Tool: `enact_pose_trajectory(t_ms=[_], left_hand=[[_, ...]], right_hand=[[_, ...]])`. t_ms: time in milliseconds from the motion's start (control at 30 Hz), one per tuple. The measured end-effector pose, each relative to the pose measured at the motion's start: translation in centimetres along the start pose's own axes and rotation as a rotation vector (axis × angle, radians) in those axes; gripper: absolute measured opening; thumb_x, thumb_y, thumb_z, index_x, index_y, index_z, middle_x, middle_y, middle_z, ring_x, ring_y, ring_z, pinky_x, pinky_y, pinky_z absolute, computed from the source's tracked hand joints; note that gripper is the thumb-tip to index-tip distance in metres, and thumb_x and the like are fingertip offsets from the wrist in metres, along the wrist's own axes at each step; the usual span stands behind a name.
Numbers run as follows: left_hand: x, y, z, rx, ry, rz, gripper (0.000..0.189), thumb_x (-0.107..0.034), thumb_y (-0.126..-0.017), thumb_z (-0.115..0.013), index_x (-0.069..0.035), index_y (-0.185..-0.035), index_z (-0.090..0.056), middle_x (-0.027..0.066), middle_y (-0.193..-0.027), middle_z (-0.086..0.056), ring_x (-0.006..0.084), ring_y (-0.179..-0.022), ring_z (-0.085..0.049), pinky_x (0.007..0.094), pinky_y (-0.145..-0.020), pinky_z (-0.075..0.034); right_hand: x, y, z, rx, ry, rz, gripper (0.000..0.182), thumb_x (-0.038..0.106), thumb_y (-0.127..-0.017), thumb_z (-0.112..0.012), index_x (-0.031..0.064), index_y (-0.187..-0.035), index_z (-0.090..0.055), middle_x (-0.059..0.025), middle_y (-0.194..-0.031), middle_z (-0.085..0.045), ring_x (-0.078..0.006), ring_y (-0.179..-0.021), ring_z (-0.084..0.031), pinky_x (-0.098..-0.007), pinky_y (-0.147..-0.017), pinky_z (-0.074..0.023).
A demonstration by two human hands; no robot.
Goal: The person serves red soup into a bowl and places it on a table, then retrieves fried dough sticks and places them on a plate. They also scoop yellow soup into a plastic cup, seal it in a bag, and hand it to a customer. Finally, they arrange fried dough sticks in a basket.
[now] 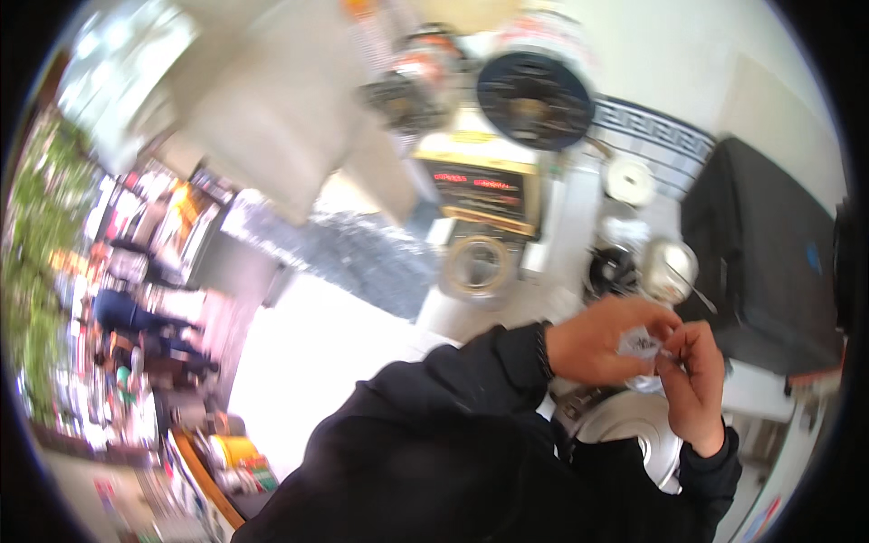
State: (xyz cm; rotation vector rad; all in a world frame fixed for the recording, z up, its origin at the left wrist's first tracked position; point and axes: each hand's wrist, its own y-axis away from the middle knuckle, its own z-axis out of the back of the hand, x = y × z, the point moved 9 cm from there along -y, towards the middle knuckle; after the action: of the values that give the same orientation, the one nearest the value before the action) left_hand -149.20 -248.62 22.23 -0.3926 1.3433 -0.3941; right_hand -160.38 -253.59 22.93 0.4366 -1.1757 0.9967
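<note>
My left hand (607, 343) and my right hand (696, 383) meet at the right of the view, fingertips almost touching. Between them is a small clear plastic bag (639, 344) with small dark bits or print on it; which of the two it is, I cannot tell. The fingers of both hands pinch it. Just beyond the hands stands a white round container (669, 270) with a thin metal handle or spoon across it. Below the hands lies a round silvery metal pan or lid (614, 424), partly hidden by my sleeve.
A digital scale (478, 186) with red figures stands ahead, a clear round jar (477, 268) before it. Behind are a large dark-lidded container (536, 98) and a white roll (630, 180). A big black case (753, 258) stands at the right. Several people are far off at the left.
</note>
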Motion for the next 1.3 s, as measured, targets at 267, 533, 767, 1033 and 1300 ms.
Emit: enact_pose_trajectory(t_ms=[267,533,767,1033,1300], left_hand=[[-5.9,18.7,9.0,-0.316,-0.113,0.254,0.037,-0.025,-0.084,-0.067,-0.002,-0.111,-0.055,0.0155,-0.097,-0.065,0.0289,-0.089,-0.064,0.0359,-0.075,-0.05],[-11.3,41.8,17.4,-0.64,-0.12,0.452,0.035,-0.014,-0.083,-0.067,-0.004,-0.114,-0.055,0.0129,-0.106,-0.063,0.0225,-0.097,-0.063,0.0362,-0.083,-0.051],[-16.8,57.1,21.5,-0.961,-0.127,0.662,0.034,-0.017,-0.088,-0.062,-0.006,-0.119,-0.054,0.0113,-0.116,-0.06,0.0224,-0.106,-0.058,0.0359,-0.089,-0.048],[-16.6,69.4,26.7,-1.167,-0.164,0.648,0.029,-0.014,-0.089,-0.061,-0.005,-0.116,-0.056,0.0111,-0.105,-0.058,0.0223,-0.094,-0.059,0.0346,-0.08,-0.049],[-21.3,77.2,32.1,-1.456,-0.171,0.672,0.026,-0.003,-0.089,-0.06,-0.001,-0.114,-0.053,-0.0002,-0.076,-0.048,0.0087,-0.071,-0.054,0.0244,-0.068,-0.046]], right_hand=[[5.2,-0.9,-20.3,0.262,-0.072,0.062,0.018,-0.012,-0.078,-0.04,0.0033,-0.088,-0.043,-0.0069,-0.085,-0.054,-0.0126,-0.079,-0.052,-0.0242,-0.075,-0.0413],[13.9,1.3,-44.3,0.635,0.133,0.295,0.017,0.0,-0.084,-0.056,0.0028,-0.099,-0.05,-0.0135,-0.089,-0.068,-0.0301,-0.084,-0.067,-0.0335,-0.072,-0.0504],[17.3,4.0,-61.0,0.86,0.072,0.562,0.02,0.008,-0.086,-0.06,0.0013,-0.104,-0.061,-0.0149,-0.096,-0.066,-0.0309,-0.085,-0.065,-0.0366,-0.073,-0.0501],[19.6,3.6,-74.4,1.122,-0.013,0.646,0.016,0.009,-0.089,-0.055,0.0038,-0.104,-0.055,-0.0139,-0.086,-0.063,-0.0275,-0.077,-0.063,-0.0367,-0.067,-0.05],[23.5,2.6,-86.9,1.455,-0.33,0.553,0.021,0.001,-0.085,-0.057,0.0016,-0.104,-0.047,-0.0115,-0.079,-0.065,-0.0173,-0.071,-0.064,-0.03,-0.06,-0.0479]])
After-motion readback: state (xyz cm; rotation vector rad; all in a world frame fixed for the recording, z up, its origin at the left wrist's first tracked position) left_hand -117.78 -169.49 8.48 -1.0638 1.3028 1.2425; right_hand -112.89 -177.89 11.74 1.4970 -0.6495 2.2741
